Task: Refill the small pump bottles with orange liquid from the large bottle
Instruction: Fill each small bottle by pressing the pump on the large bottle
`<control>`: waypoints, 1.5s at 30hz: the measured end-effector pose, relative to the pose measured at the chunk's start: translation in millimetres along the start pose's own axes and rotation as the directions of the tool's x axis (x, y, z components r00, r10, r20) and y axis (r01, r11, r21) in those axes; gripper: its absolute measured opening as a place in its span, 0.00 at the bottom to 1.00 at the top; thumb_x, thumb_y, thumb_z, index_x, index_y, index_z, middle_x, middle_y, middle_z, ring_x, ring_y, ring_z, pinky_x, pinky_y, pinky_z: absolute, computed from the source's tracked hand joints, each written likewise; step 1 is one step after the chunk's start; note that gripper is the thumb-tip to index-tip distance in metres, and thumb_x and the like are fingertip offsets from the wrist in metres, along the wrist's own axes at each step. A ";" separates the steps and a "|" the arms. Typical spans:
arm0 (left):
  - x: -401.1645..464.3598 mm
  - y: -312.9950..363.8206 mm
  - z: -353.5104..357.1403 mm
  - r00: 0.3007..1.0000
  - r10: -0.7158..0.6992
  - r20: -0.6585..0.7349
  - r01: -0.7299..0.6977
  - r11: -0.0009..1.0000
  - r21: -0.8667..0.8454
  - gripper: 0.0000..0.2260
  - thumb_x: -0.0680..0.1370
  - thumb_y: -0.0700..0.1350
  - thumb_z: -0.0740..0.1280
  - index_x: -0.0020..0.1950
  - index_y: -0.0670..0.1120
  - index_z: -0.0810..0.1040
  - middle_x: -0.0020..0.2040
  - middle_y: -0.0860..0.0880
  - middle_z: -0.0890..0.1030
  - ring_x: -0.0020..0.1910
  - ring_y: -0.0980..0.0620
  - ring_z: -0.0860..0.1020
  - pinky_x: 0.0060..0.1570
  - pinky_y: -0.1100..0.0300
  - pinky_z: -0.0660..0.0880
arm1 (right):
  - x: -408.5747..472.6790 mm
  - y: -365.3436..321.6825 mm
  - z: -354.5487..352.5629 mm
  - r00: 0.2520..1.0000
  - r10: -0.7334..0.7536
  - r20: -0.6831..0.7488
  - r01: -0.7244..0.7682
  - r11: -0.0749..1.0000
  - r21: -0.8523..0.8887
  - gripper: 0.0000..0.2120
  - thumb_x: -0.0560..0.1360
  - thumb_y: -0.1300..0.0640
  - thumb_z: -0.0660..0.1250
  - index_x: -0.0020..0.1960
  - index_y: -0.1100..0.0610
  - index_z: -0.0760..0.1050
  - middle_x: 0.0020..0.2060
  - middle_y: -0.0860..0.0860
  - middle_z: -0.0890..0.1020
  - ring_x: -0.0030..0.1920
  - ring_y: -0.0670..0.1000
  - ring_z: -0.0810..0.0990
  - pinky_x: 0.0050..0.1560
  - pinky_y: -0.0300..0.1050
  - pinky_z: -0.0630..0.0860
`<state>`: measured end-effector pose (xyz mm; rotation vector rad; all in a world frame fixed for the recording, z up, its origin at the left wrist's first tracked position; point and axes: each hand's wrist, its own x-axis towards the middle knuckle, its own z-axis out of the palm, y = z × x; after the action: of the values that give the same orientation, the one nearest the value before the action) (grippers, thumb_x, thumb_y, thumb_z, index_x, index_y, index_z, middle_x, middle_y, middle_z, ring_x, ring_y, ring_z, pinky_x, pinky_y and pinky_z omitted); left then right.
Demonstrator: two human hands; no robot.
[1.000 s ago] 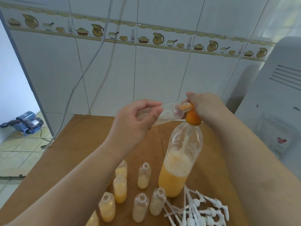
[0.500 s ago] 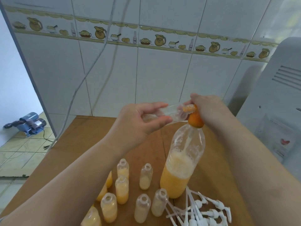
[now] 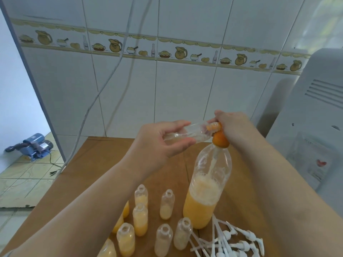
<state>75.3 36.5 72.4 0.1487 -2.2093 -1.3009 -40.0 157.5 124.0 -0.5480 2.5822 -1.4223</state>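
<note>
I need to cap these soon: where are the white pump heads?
In the head view, the white pump heads lie heaped on the wooden table's near right, beside the large bottle's base.

- Large bottle [image 3: 209,184]: clear plastic, orange liquid in the lower part, pale foam above it.
- Its pump top [image 3: 220,140]: orange.
- Small bottle [image 3: 193,133] held sideways: clear, nearly colourless.
- Small bottles standing on the table [image 3: 167,204]: clear, with pale orange to yellow-orange fill.
- Pump heads [image 3: 239,242]: white.
- Table [image 3: 89,164]: plain brown.
- Wall tiles [image 3: 185,93]: white, crossed by a border band [image 3: 181,52] of yellow-ochre jugs, pies and bowls.
- Appliance [image 3: 315,112] at the right: white.
- Pump on the floor [image 3: 35,146]: blue.
</note>
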 end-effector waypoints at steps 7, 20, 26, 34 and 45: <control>-3.5 -1.3 -0.2 0.996 0.080 -0.041 -0.077 0.995 0.067 0.21 0.68 0.55 0.71 0.60 0.53 0.78 0.52 0.60 0.81 0.55 0.68 0.76 0.54 0.75 0.70 | 0.7 1.1 -3.4 0.999 -0.037 0.027 0.036 0.998 0.043 0.20 0.81 0.52 0.54 0.38 0.52 0.81 0.22 0.42 0.77 0.23 0.40 0.75 0.20 0.28 0.66; -7.3 7.0 -0.3 0.992 0.107 -0.060 -0.095 0.980 0.175 0.24 0.67 0.59 0.69 0.62 0.55 0.77 0.51 0.61 0.81 0.53 0.67 0.76 0.55 0.72 0.71 | 4.2 2.6 -5.4 0.994 -0.037 0.099 0.025 0.992 0.121 0.18 0.81 0.54 0.55 0.40 0.57 0.79 0.20 0.43 0.78 0.19 0.37 0.74 0.19 0.26 0.66; -9.1 1.4 7.0 0.998 0.033 -0.046 -0.026 0.987 0.157 0.24 0.68 0.57 0.70 0.63 0.53 0.77 0.51 0.60 0.81 0.52 0.67 0.76 0.55 0.73 0.71 | 9.9 10.7 4.4 0.998 0.024 0.065 -0.034 0.987 0.157 0.20 0.81 0.54 0.54 0.36 0.54 0.79 0.34 0.50 0.83 0.19 0.39 0.75 0.20 0.28 0.68; -8.3 11.4 -0.5 0.994 0.101 -0.041 -0.090 0.974 0.210 0.24 0.69 0.57 0.70 0.64 0.54 0.77 0.52 0.59 0.81 0.53 0.66 0.76 0.56 0.69 0.72 | 2.1 6.3 -9.5 0.997 -0.048 0.067 0.042 0.995 0.086 0.18 0.82 0.53 0.52 0.43 0.53 0.79 0.30 0.45 0.76 0.18 0.33 0.72 0.21 0.28 0.68; -6.7 10.0 -2.8 0.998 0.063 -0.026 -0.057 0.981 0.184 0.25 0.67 0.59 0.69 0.63 0.56 0.76 0.52 0.60 0.80 0.51 0.66 0.77 0.54 0.69 0.73 | 5.1 7.7 -12.4 0.995 -0.061 0.075 0.065 0.996 -0.060 0.17 0.81 0.51 0.54 0.42 0.56 0.77 0.34 0.50 0.79 0.23 0.39 0.77 0.26 0.24 0.69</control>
<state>84.2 42.0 79.0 0.1702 -2.2860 -1.0555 -50.3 169.0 124.5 -0.6826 2.5808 -1.3179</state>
